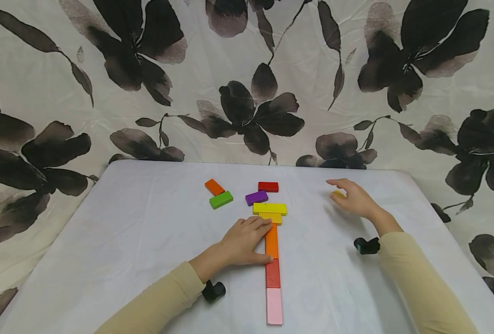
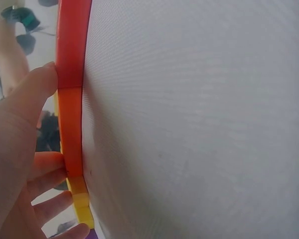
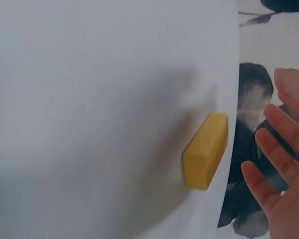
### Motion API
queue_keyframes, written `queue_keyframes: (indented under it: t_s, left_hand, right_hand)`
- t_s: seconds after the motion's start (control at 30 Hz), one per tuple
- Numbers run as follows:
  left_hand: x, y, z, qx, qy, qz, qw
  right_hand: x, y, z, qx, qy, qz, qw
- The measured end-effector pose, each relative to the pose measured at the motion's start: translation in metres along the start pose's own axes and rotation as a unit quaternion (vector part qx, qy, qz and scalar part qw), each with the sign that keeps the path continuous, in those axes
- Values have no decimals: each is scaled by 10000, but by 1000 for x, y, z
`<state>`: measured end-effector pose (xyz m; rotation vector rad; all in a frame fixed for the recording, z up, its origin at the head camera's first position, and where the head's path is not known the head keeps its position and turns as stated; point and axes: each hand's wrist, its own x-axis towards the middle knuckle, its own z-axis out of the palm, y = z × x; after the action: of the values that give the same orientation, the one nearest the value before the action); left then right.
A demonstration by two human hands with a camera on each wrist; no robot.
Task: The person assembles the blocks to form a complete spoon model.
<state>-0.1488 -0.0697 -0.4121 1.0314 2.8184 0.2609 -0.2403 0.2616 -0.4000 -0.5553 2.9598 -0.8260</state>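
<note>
A line of flat blocks runs up the table: pink (image 1: 274,306), red (image 1: 273,276), orange (image 1: 272,246). Across its far end lie an amber block (image 1: 272,219) and a longer yellow block (image 1: 269,209). My left hand (image 1: 240,243) rests against the line's left side, thumb at the joint of the red and orange blocks, fingers near the orange and amber ones. On the right, my right hand (image 1: 355,199) hovers over a single yellow block (image 3: 204,154). In the right wrist view its spread fingers (image 3: 281,149) are apart from that block, which lies on the table.
Beyond the line lie a purple block (image 1: 256,198) and a red block (image 1: 268,187). Left of them, a green block (image 1: 221,200) and an orange block (image 1: 214,187) lie close together. The white table (image 1: 146,208) ends at a flower-patterned cloth (image 1: 314,93).
</note>
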Motion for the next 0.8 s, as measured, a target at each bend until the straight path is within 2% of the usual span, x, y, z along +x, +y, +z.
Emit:
queue_keyframes:
  t_s: [0.17,0.5,0.8]
  left_hand:
    - [0,-1,1,5,35,10,10000]
    - [0,-1,1,1,-9,4,10000]
    - [-1,-1,1,-16,-23,1,10000]
  right_hand:
    - [-5,11,-3,-106,-36,171,9998]
    - [-11,25,-2,-193,-574,866,9944]
    - [-14,27,2,-74,-847,959,9918]
